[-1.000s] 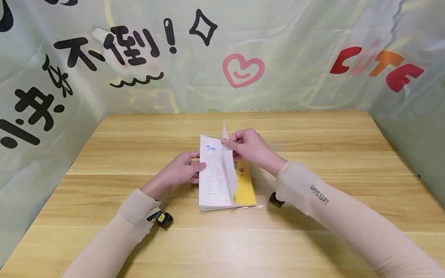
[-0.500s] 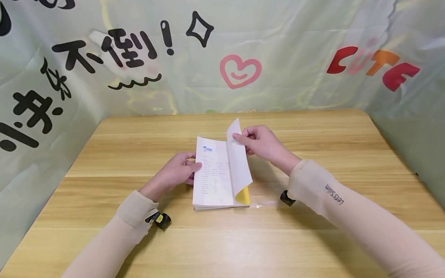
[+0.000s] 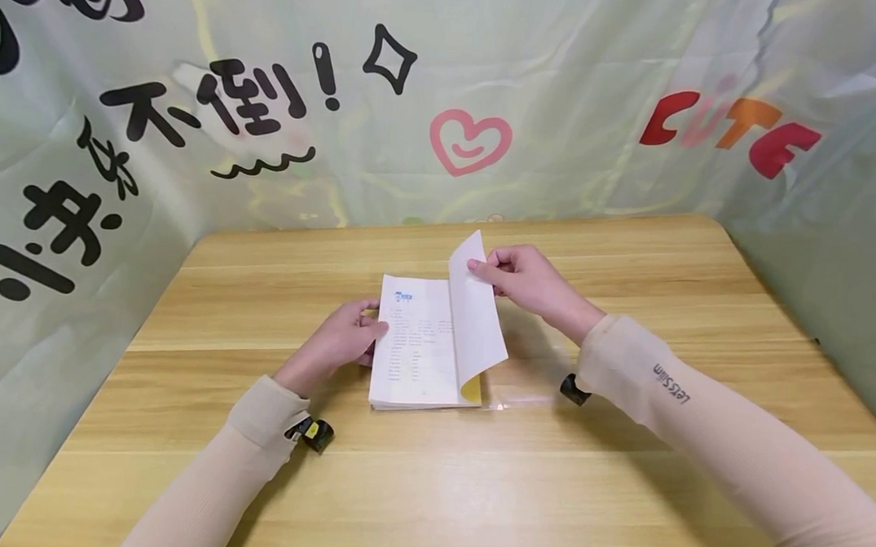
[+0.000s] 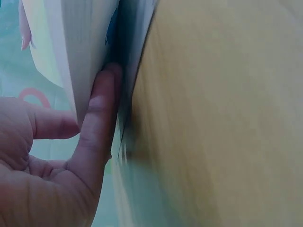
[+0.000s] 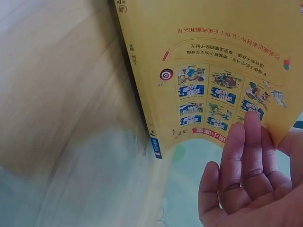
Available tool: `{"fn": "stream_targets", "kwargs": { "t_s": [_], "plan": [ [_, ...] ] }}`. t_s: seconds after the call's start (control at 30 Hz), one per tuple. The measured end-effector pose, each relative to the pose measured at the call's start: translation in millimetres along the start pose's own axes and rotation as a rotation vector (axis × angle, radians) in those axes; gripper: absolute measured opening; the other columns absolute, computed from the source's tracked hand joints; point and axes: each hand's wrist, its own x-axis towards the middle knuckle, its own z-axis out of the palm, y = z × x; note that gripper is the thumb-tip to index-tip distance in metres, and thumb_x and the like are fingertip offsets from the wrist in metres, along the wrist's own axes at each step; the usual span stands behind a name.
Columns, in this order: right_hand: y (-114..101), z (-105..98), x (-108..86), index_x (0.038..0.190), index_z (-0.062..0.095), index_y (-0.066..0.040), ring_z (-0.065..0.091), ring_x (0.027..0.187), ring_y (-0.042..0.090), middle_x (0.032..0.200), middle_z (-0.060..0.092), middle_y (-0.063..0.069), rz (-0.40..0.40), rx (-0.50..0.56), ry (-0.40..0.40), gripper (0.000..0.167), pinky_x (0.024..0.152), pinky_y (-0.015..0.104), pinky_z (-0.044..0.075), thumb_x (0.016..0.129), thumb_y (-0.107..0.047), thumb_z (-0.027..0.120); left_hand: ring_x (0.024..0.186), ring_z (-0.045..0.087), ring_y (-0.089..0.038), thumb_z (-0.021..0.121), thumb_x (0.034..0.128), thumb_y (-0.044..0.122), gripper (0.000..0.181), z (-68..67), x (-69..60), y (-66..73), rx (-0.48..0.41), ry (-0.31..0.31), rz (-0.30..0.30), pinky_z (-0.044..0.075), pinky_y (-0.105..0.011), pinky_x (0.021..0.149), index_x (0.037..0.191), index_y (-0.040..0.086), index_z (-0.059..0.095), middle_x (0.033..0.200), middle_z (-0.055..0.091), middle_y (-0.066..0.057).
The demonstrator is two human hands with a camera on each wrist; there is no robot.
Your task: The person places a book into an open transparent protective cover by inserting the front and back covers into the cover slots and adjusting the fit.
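Presently, the book (image 3: pixel 414 354) lies near the middle of the wooden table (image 3: pixel 429 485), printed lines facing up, and both hands are occupied with it. The left hand (image 3: pixel 338 334) grasps the pages (image 4: pixel 78 56) at their left edge, thumb on top; in the left wrist view one finger is put under the thick block. The right hand (image 3: pixel 531 284) pinches the soft cover (image 3: pixel 478 320), yellow outside and white inside, which stands raised and bent over the book's right side. In my judgement, the danger comes mostly from this bend: if the cover is pulled too strongly, it may take a crease or strain at the spine (image 5: pixel 137 80). If the pinch becomes too weak, it could spring back. The book might also turn or slide, should the left hand loosen. Just beside, what seems a clear film (image 3: pixel 524 401) lies on the table; a cover laid down there could wrinkle it.
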Motion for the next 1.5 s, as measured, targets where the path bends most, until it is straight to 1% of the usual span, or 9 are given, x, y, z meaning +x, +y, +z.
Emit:
{"fn": "stream_targets", "kwargs": {
  "t_s": [0.13, 0.33, 0.6, 0.7, 0.8, 0.87, 1.0, 1.23, 1.5],
  "plan": [
    [2, -3, -1.4, 0.087, 0.06, -0.009, 0.045, 0.073, 0.017, 0.067, 0.047, -0.007, 0.012, -0.022, -0.005, 0.039, 0.078, 0.031, 0.05, 0.107, -0.042, 0.067, 0.088, 0.075, -0.025, 0.059, 0.109, 0.009, 0.061, -1.3, -2.1, 0.5, 0.081, 0.02, 0.026, 0.067, -0.035, 0.074, 0.165, 0.006, 0.035, 0.122, 0.069, -0.022],
    [3, -4, -2.0, 0.085, 0.061, -0.01, 0.053, 0.08, 0.022, 0.066, 0.05, -0.007, 0.007, -0.018, -0.015, 0.039, 0.078, 0.03, 0.049, 0.107, -0.042, 0.067, 0.079, 0.07, -0.022, 0.06, 0.1076, 0.009, 0.058, -2.3, -3.5, 4.4, 0.305, 0.085, 0.083, 0.061, -0.029, 0.066, 0.161, 0.005, 0.038, 0.106, 0.069, -0.017],
    [3, -4, -1.7, 0.083, 0.062, -0.009, 0.049, 0.074, 0.019, 0.065, 0.05, -0.007, -0.001, -0.019, -0.018, 0.041, 0.074, 0.029, 0.047, 0.107, -0.041, 0.067, 0.08, 0.07, -0.024, 0.061, 0.1061, 0.009, 0.061, -5.4, -4.5, 7.3, 0.402, 0.109, 0.072, 0.059, -0.03, 0.067, 0.161, 0.004, 0.036, 0.107, 0.07, -0.017],
    [4, -4, -1.5, 0.08, 0.061, -0.01, 0.041, 0.069, 0.017, 0.063, 0.048, -0.007, -0.008, -0.048, -0.02, 0.043, 0.07, 0.029, 0.042, 0.106, -0.043, 0.068, 0.095, 0.069, -0.03, 0.064, 0.1027, 0.007, 0.062, -5.7, -7.4, 9.6, 0.478, 0.218, 0.175, 0.06, -0.04, 0.081, 0.159, 0.001, 0.039, 0.116, 0.069, -0.02],
    [6, -5, -1.5, 0.077, 0.062, -0.01, 0.042, 0.069, 0.019, 0.062, 0.051, -0.007, -0.013, -0.086, -0.018, 0.045, 0.066, 0.03, 0.037, 0.106, -0.044, 0.067, 0.117, 0.065, -0.037, 0.066, 0.1017, 0.007, 0.057, -1.9, -11.4, 16.9, 0.526, 0.352, 0.354, 0.057, -0.051, 0.099, 0.155, -0.003, 0.047, 0.133, 0.065, -0.024],
    [6, -6, -1.1, 0.077, 0.066, -0.011, 0.048, 0.072, 0.021, 0.064, 0.059, -0.007, -0.012, -0.113, -0.009, 0.045, 0.065, 0.031, 0.036, 0.107, -0.045, 0.066, 0.131, 0.062, -0.041, 0.067, 0.1038, 0.011, 0.053, 4.3, -13.3, 24.7, 0.521, 0.382, 0.472, 0.053, -0.055, 0.111, 0.153, -0.003, 0.051, 0.145, 0.061, -0.025],
    [8, -6, 0.7, 0.082, 0.076, -0.009, 0.064, 0.079, 0.023, 0.072, 0.073, -0.004, -0.02, -0.15, 0.01, 0.045, 0.064, 0.031, 0.04, 0.109, -0.042, 0.064, 0.147, 0.054, -0.038, 0.063, 0.1087, 0.026, 0.057, 21.0, -13.9, 37.7, 0.503, 0.283, 0.592, 0.044, -0.056, 0.124, 0.157, 0.0, 0.048, 0.159, 0.054, -0.02],
    [15, -4, 2.0, 0.098, 0.083, -0.002, 0.076, 0.073, 0.016, 0.083, 0.082, 0.007, -0.063, -0.193, -0.013, 0.038, 0.07, 0.029, 0.053, 0.111, -0.032, 0.062, 0.168, 0.019, -0.026, 0.055, 0.1094, 0.053, 0.081, 47.0, -4.9, 42.5, 0.439, -0.006, 0.585, 0.022, -0.055, 0.135, 0.172, 0.014, 0.023, 0.181, 0.019, -0.009],
    [17, 0, 2.0, 0.106, 0.085, -0.009, 0.078, 0.086, 0.029, 0.092, 0.083, 0.007, -0.053, -0.384, -0.027, 0.034, 0.078, 0.033, 0.058, 0.11, -0.035, 0.062, 0.17, 0.007, -0.023, 0.049, 0.1086, 0.061, 0.082, 54.2, 1.3, 39.3, 0.456, -0.086, 0.54, 0.02, -0.057, 0.135, 0.174, 0.025, 0.015, 0.183, -0.002, -0.003]
  ]
}}
